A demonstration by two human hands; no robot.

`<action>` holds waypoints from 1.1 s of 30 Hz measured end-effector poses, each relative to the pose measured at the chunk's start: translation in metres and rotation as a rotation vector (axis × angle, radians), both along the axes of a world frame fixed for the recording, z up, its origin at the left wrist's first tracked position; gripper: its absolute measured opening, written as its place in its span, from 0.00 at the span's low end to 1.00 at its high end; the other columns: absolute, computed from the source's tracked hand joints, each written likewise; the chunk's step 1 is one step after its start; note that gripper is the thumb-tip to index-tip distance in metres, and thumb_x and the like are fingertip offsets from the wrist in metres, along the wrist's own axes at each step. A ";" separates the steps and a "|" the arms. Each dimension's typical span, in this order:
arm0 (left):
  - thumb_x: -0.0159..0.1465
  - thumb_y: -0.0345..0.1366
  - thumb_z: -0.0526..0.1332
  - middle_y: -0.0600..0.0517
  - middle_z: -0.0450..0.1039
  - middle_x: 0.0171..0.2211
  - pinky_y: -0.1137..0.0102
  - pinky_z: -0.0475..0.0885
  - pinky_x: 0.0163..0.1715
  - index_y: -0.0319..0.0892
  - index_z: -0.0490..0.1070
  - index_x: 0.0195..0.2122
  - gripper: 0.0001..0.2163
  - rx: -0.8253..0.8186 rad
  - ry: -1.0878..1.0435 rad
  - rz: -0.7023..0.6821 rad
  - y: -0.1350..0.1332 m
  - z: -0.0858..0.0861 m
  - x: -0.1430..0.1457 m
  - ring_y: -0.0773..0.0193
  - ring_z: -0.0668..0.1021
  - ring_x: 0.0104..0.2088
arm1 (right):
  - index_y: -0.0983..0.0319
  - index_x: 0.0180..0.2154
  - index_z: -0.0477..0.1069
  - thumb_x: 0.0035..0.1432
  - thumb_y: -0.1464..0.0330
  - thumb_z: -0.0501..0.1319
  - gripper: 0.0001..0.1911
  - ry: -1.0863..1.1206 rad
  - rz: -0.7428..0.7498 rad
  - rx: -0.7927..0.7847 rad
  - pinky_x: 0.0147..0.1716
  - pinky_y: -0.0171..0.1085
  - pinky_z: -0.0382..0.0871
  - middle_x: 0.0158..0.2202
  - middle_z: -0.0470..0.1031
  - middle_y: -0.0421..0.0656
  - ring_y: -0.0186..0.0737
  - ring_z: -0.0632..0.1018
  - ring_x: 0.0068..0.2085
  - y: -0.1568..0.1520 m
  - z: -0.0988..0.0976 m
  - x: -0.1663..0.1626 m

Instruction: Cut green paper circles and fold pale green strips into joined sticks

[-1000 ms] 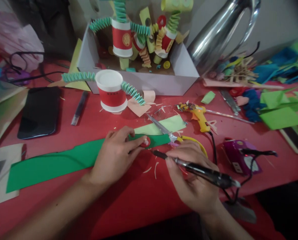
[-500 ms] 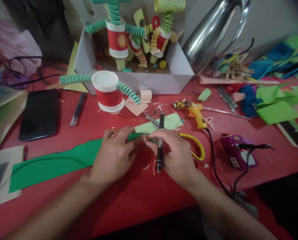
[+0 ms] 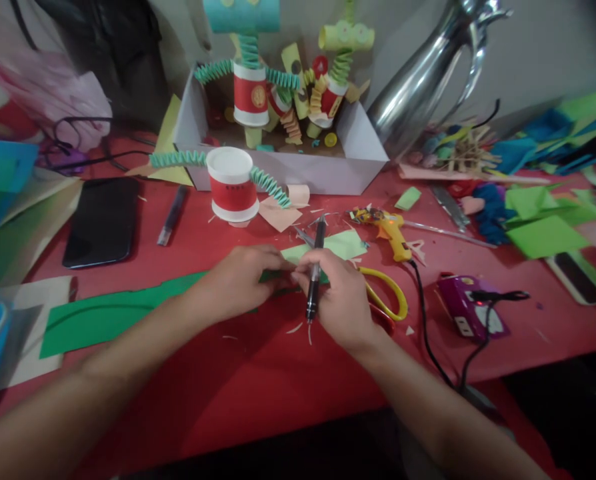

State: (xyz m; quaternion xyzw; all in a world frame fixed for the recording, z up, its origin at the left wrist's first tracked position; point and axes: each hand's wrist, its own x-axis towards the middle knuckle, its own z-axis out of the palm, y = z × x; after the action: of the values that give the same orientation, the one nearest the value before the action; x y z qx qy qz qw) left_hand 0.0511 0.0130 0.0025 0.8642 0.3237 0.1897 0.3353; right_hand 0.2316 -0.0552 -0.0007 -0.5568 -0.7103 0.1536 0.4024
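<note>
A long green paper strip (image 3: 123,313) lies across the table and runs under my left hand (image 3: 235,283). My left hand is closed on the strip's right part, fingers bent and tips close to my other hand. My right hand (image 3: 341,300) is closed, with a black pen (image 3: 314,287) held upright-slanted between thumb and fingers. The two hands' fingertips nearly meet, and what lies between them is hidden. Just beyond them are a pale green paper piece (image 3: 345,245) and scissors with yellow handles (image 3: 403,303), partly covered by my right hand.
A red and white paper cup (image 3: 234,190) with pleated paper arms stands before a white box (image 3: 298,175) of paper figures. On the right are a yellow glue gun (image 3: 394,237), its cord and a purple power socket (image 3: 468,307). A phone (image 3: 103,223) and marker (image 3: 172,217) lie left.
The view has shifted, so the table things sit further right on the left side. My left hand has turned more sideways over the strip. The pen stays in my right hand.
</note>
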 end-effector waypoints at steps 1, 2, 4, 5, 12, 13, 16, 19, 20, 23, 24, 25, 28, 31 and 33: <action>0.63 0.33 0.62 0.52 0.78 0.36 0.68 0.73 0.38 0.48 0.80 0.42 0.10 0.000 0.014 -0.023 0.004 0.001 0.000 0.63 0.79 0.35 | 0.57 0.37 0.69 0.57 0.79 0.61 0.12 -0.004 -0.001 -0.003 0.39 0.37 0.68 0.33 0.76 0.37 0.38 0.76 0.37 0.001 -0.001 -0.001; 0.63 0.33 0.62 0.52 0.78 0.36 0.69 0.73 0.37 0.48 0.81 0.42 0.09 0.008 0.024 -0.043 0.008 0.001 0.001 0.63 0.79 0.34 | 0.57 0.38 0.69 0.57 0.79 0.61 0.11 -0.007 -0.001 -0.008 0.40 0.38 0.68 0.33 0.76 0.37 0.38 0.76 0.37 0.002 -0.002 -0.002; 0.61 0.32 0.63 0.51 0.77 0.35 0.70 0.73 0.36 0.48 0.81 0.40 0.09 0.039 0.042 -0.063 0.013 0.001 0.001 0.64 0.78 0.34 | 0.57 0.38 0.69 0.59 0.77 0.61 0.09 -0.013 -0.004 0.004 0.40 0.39 0.70 0.34 0.77 0.38 0.39 0.77 0.38 0.001 0.000 -0.002; 0.61 0.32 0.63 0.51 0.77 0.36 0.69 0.73 0.35 0.48 0.81 0.40 0.09 0.055 0.046 -0.062 0.015 0.001 0.001 0.64 0.78 0.34 | 0.57 0.39 0.70 0.60 0.75 0.62 0.08 -0.010 -0.009 0.028 0.41 0.40 0.70 0.36 0.78 0.39 0.40 0.77 0.39 -0.001 0.003 -0.001; 0.58 0.33 0.66 0.50 0.75 0.36 0.67 0.70 0.36 0.50 0.82 0.38 0.08 0.132 0.100 -0.082 0.021 0.001 0.003 0.61 0.77 0.36 | 0.59 0.56 0.69 0.62 0.71 0.59 0.20 -0.073 0.120 0.317 0.33 0.44 0.75 0.30 0.78 0.42 0.42 0.77 0.31 -0.058 0.034 0.015; 0.58 0.33 0.66 0.50 0.75 0.36 0.66 0.70 0.37 0.50 0.82 0.38 0.08 0.144 0.115 -0.087 0.021 0.002 0.004 0.60 0.77 0.37 | 0.60 0.56 0.70 0.60 0.71 0.61 0.21 -0.125 0.157 0.330 0.30 0.44 0.75 0.29 0.78 0.43 0.43 0.76 0.29 -0.065 0.034 0.014; 0.57 0.33 0.66 0.51 0.76 0.36 0.62 0.68 0.41 0.51 0.82 0.37 0.08 0.161 0.153 -0.088 0.022 0.006 0.006 0.59 0.77 0.37 | 0.64 0.53 0.72 0.56 0.73 0.66 0.22 -0.270 0.208 0.359 0.28 0.42 0.77 0.27 0.79 0.43 0.42 0.77 0.28 -0.076 0.025 0.007; 0.57 0.33 0.65 0.52 0.78 0.36 0.59 0.65 0.45 0.52 0.82 0.35 0.08 0.168 0.165 -0.082 0.021 0.007 0.008 0.60 0.78 0.37 | 0.63 0.50 0.73 0.57 0.75 0.66 0.18 -0.414 0.193 0.377 0.31 0.41 0.79 0.30 0.81 0.43 0.42 0.79 0.31 -0.071 0.012 -0.002; 0.57 0.33 0.65 0.53 0.78 0.36 0.59 0.65 0.45 0.51 0.82 0.35 0.08 0.174 0.159 -0.081 0.021 0.007 0.009 0.60 0.78 0.36 | 0.63 0.49 0.73 0.58 0.75 0.65 0.16 -0.465 0.199 0.372 0.32 0.41 0.79 0.32 0.81 0.43 0.41 0.80 0.32 -0.068 0.009 -0.005; 0.56 0.31 0.63 0.53 0.79 0.36 0.58 0.64 0.45 0.51 0.82 0.34 0.09 0.186 0.143 -0.075 0.020 0.004 0.009 0.59 0.79 0.37 | 0.64 0.47 0.74 0.62 0.75 0.62 0.11 -0.565 0.233 0.355 0.30 0.41 0.76 0.33 0.81 0.44 0.41 0.79 0.32 -0.057 0.006 -0.009; 0.56 0.30 0.63 0.53 0.80 0.36 0.58 0.64 0.45 0.51 0.81 0.33 0.09 0.185 0.145 -0.072 0.020 0.003 0.009 0.58 0.79 0.38 | 0.65 0.46 0.74 0.63 0.75 0.61 0.10 -0.580 0.237 0.351 0.29 0.40 0.75 0.33 0.81 0.44 0.40 0.78 0.31 -0.055 0.006 -0.009; 0.56 0.29 0.63 0.53 0.80 0.36 0.57 0.64 0.45 0.51 0.81 0.33 0.09 0.181 0.150 -0.070 0.020 0.003 0.010 0.57 0.79 0.39 | 0.66 0.46 0.75 0.63 0.75 0.61 0.09 -0.585 0.232 0.351 0.29 0.40 0.74 0.32 0.81 0.44 0.40 0.77 0.30 -0.052 0.006 -0.009; 0.55 0.28 0.64 0.53 0.81 0.36 0.55 0.62 0.47 0.51 0.81 0.32 0.10 0.159 0.175 -0.067 0.020 0.004 0.010 0.56 0.79 0.39 | 0.68 0.46 0.74 0.63 0.76 0.60 0.10 -0.558 0.222 0.329 0.30 0.41 0.73 0.32 0.80 0.45 0.41 0.77 0.31 -0.047 0.004 -0.010; 0.55 0.27 0.63 0.52 0.81 0.38 0.52 0.58 0.50 0.49 0.81 0.34 0.10 0.121 0.226 -0.075 0.017 0.012 0.012 0.55 0.78 0.41 | 0.69 0.45 0.73 0.63 0.76 0.61 0.09 -0.467 0.209 0.298 0.33 0.42 0.74 0.33 0.80 0.47 0.41 0.78 0.33 -0.044 0.000 -0.010; 0.57 0.27 0.62 0.51 0.81 0.40 0.51 0.56 0.51 0.47 0.81 0.36 0.11 0.093 0.261 -0.090 0.015 0.019 0.012 0.54 0.78 0.44 | 0.68 0.43 0.73 0.62 0.76 0.62 0.07 -0.392 0.190 0.282 0.34 0.41 0.75 0.32 0.80 0.47 0.41 0.78 0.32 -0.043 0.000 -0.010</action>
State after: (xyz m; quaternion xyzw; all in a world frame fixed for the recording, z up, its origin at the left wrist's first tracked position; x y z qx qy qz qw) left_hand 0.0635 0.0282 0.0218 0.9097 0.3163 0.0753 0.2582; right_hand 0.2212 -0.0981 -0.0009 -0.4450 -0.8383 -0.0208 0.3145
